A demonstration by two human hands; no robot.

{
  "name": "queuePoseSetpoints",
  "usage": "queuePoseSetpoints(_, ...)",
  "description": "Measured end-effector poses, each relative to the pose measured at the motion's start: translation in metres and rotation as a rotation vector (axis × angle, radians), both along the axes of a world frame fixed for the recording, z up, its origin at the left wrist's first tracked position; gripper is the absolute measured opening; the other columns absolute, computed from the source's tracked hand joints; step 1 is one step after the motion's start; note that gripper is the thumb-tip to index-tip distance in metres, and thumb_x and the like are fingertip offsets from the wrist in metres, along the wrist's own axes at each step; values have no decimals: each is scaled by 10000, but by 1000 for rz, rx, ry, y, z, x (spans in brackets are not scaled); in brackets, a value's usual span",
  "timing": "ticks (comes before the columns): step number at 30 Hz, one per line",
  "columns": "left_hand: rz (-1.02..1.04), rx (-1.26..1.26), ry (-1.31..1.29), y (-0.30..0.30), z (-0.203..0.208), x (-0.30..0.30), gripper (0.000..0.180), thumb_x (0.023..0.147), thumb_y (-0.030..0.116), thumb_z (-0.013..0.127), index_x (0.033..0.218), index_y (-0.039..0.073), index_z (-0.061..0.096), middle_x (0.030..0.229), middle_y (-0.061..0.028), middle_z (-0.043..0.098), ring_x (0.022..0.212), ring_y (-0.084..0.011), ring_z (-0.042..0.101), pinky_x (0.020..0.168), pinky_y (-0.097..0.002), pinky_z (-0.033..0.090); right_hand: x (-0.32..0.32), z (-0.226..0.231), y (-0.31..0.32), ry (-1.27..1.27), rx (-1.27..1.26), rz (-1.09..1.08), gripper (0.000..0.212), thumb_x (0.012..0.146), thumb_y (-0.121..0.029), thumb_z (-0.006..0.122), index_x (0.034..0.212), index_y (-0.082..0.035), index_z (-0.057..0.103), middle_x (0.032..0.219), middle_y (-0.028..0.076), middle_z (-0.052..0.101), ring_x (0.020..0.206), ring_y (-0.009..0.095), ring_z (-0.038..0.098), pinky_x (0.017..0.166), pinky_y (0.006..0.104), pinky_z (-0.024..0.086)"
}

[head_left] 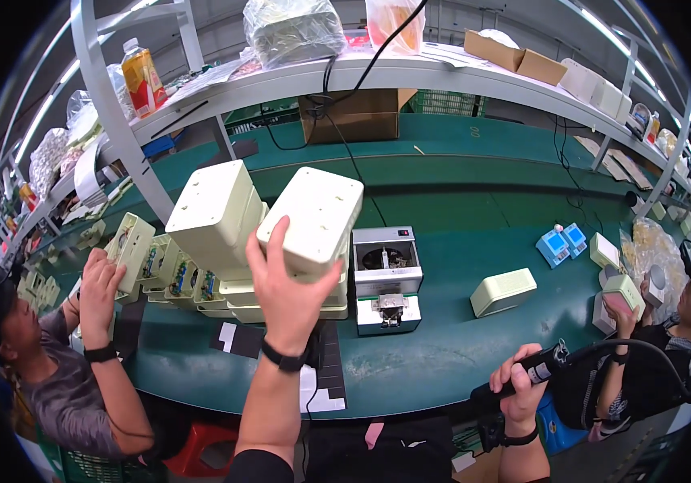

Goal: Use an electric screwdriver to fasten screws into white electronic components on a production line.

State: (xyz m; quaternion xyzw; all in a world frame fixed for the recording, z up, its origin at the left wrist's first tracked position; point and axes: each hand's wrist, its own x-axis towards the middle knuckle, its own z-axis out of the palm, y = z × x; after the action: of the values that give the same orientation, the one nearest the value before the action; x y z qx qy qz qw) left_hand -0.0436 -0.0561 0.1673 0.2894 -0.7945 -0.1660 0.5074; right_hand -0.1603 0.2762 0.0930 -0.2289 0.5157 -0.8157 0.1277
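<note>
My left hand (287, 294) grips a cream plastic housing (317, 211) from its near side, thumb and fingers spread around its edges. The housing is tilted, at the top of a stack of similar cream housings (210, 208); whether it touches the stack I cannot tell. Lower right, my right hand (524, 393) is wrapped around a black electric screwdriver (545, 366) with a cable running off to the right. Between my hands, on the bench, stands a grey screw feeder (387, 262). Another cream housing (504, 291) rests alone on the green bench (434, 354) to its right.
At the left, a co-worker holds a cream housing (130, 251) beside several open housings with circuit boards (178, 274). At the right, another co-worker holds a cream part (622, 296). Two small blue devices (556, 245) lie nearby. A white shelf (410, 71) spans the back; black cables hang from above.
</note>
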Motion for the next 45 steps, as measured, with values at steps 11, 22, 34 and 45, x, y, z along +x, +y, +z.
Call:
queuePoseSetpoints(11,-581,103,-286,75,-107,145,844,525,218,936,1268,59,567,1350,-275,447,1191,-435,535,966,-467,493,-19,3,-7,-86,3,-51,246,898,-145,600,1051,-76,419,674,59,477,507,159,482,507,309,435)
queuePoseSetpoints(22,100,366,-379,122,-128,139,881,635,175,921,1384,55,475,1464,-229,329,1260,-405,473,947,-473,492,-2,18,-64,19,82,177,289,862,-123,632,1052,-73,421,680,83,514,519,167,479,544,330,463)
queuePoseSetpoints(34,-620,275,-502,52,-98,88,951,616,177,912,1427,44,434,1452,-208,421,1315,-395,476,1051,-430,453,-20,51,-126,89,-17,148,265,883,-125,602,1077,-56,434,685,83,507,547,168,492,559,330,464)
queuePoseSetpoints(45,-835,362,-628,26,-140,53,1010,578,211,923,1449,100,423,1497,-198,338,1294,-422,477,1040,-440,470,-42,46,-206,329,-36,199,165,896,-86,594,992,-12,482,633,81,516,499,183,520,499,320,463)
